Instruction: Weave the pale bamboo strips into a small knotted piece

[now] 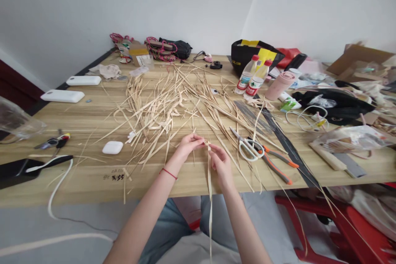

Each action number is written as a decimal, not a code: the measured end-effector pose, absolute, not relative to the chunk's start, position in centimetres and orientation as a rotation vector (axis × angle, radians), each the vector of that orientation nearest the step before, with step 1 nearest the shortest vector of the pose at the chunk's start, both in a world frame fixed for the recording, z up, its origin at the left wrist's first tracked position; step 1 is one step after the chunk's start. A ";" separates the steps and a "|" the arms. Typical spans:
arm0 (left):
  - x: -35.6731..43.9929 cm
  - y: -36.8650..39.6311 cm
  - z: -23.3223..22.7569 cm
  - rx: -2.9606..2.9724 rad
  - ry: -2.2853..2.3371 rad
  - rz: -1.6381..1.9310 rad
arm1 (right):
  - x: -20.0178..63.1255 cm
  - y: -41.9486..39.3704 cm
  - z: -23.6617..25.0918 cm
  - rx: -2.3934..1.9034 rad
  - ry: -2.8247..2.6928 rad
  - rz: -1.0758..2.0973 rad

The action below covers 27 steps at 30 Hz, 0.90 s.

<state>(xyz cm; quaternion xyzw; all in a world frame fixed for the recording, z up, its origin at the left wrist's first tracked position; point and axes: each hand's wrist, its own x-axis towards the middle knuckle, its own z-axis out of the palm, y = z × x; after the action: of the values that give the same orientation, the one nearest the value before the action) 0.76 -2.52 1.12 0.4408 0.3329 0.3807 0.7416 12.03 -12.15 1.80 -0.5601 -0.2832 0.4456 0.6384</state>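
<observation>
Close together over the table's front part, both my hands pinch a pale flat straw strip [209,189]. My left hand [189,144] has its thumb and fingers closed at the upper end, where a small folded or woven bit shows. My right hand [221,163] grips just beside it, fingers curled. From there the strip hangs down past the table edge toward my lap. The exact shape between the fingertips is too small to make out. Beyond my hands spreads a heap of loose straw strips [154,107]. White-handled scissors [250,150] lie right of my right hand.
Orange-grey pliers [280,165] lie by the scissors. Two water bottles [253,80], a pink cup [281,85] and a black-yellow bag [247,55] stand back right. A white earphone case [112,147], power banks [63,95] and keys [57,142] are left. A red stool [346,227] stands below right.
</observation>
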 end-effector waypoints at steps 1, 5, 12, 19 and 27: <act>0.8 -2.5 1.1 0.963 0.729 0.830 | 12.1 -12.0 1.8 -1.287 -0.625 0.992; 0.8 -2.4 0.9 0.957 0.735 0.814 | 12.3 -11.2 1.7 -1.293 -0.566 1.038; 0.8 -2.4 1.1 0.971 0.738 0.801 | 12.7 -10.9 1.5 -1.294 -0.560 1.108; 0.6 -2.4 1.3 0.985 0.719 0.787 | 12.5 -11.5 1.0 -1.236 -0.665 1.125; 0.5 -2.5 1.5 0.993 0.710 0.785 | 12.3 -12.1 1.9 -1.217 -0.675 1.205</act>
<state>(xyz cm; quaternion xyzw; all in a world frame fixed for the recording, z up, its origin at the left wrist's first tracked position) 0.51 -2.49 1.50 0.4540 0.3247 0.3592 0.7479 12.35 -12.13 1.92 -0.5261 -0.2920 0.5210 0.6054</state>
